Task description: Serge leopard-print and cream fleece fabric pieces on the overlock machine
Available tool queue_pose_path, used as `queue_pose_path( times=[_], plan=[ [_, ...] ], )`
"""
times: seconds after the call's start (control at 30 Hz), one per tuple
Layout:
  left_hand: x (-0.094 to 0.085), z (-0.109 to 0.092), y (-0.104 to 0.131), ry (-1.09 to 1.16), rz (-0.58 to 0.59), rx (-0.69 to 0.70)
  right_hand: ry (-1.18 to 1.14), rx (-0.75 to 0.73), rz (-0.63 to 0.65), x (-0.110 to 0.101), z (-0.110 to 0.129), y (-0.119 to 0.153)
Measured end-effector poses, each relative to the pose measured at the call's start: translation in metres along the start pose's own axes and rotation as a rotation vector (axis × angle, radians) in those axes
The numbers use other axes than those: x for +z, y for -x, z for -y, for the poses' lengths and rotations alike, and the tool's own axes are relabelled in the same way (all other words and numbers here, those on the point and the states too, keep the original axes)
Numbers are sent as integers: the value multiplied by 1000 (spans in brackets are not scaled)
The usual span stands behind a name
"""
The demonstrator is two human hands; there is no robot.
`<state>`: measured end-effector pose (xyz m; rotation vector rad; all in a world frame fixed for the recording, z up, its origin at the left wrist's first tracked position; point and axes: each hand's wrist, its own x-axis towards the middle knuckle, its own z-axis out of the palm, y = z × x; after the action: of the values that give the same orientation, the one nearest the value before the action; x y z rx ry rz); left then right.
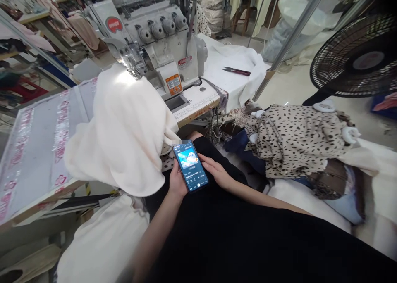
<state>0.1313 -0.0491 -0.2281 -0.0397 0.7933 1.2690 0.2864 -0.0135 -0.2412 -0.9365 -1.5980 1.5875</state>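
A smartphone with a lit screen is upright above my lap, near the middle of the view. My left hand is wrapped round its left side and lower edge. My right hand is beside the phone's right edge, its fingers stretched out and the fingertips close to or touching the phone. Cream fleece fabric hangs over the table edge to the left of the phone, its upper part beneath the needle area of a sewing machine.
Red-handled snips lie on white fabric right of the machine. Spotted fabric is heaped at the right, below a black fan. A patterned table surface extends left. More pale fabric lies below it.
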Motion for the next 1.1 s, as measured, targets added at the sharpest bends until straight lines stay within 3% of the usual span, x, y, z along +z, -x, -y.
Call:
queue_pose_path(
  times=[0.73,1.1],
  plan=[
    [-4,2,-1,15,8,12,-238,82,6,6,4,-16],
    [-3,2,2,-7,5,-7,-268,78,-2,5,8,-9]
  ],
)
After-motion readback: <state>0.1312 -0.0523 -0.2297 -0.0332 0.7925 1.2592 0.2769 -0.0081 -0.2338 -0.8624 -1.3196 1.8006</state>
